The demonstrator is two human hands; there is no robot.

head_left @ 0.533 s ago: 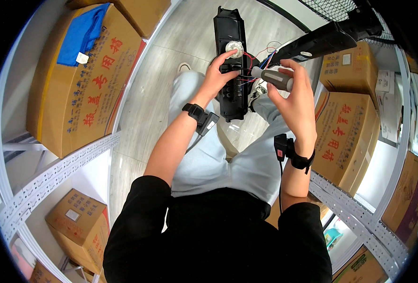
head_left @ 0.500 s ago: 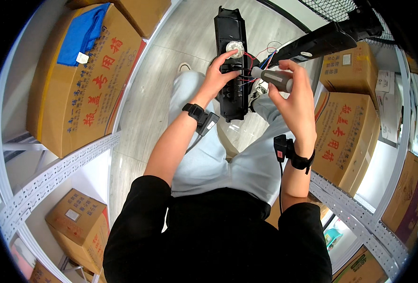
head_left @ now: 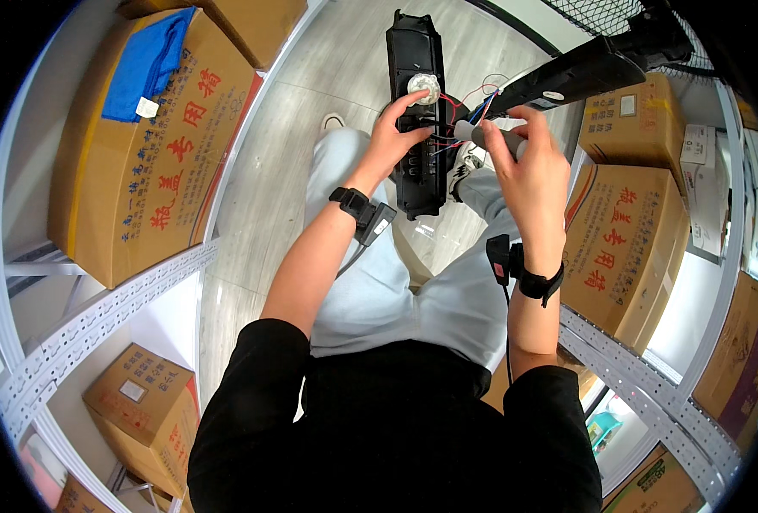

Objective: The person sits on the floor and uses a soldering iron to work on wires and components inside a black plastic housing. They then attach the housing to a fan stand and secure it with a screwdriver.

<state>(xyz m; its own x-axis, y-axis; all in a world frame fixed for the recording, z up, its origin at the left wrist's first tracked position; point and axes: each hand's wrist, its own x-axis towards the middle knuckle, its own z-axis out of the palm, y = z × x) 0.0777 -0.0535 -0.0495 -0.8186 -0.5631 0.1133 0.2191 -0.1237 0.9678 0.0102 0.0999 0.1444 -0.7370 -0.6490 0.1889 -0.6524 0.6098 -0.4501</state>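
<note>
A long black plastic housing [head_left: 417,184] lies above my lap, with a clear round part [head_left: 423,83] near its upper middle and red, blue and white wires [head_left: 450,109] at its right side. My left hand [head_left: 389,141] is on the housing, index finger at the round part and thumb lower down, pinching at it. My right hand [head_left: 529,171] wraps round a grey screwdriver [head_left: 466,130], its tip pointing left into the housing beside my left thumb; the tip itself is too small to make out. A second long black part [head_left: 571,77] slants up to the right, joined by wires.
Metal shelves [head_left: 105,297] flank me. The left holds cardboard boxes [head_left: 105,205], one topped by a blue cloth [head_left: 144,60]; the right holds more boxes [head_left: 623,239]. A mesh item [head_left: 593,13] is at the top right, and my legs [head_left: 349,265] are below the housing.
My right hand has turned on the screwdriver handle, its thumb moving up and its wrist shifting slightly left. My left hand and the housing have barely moved.
</note>
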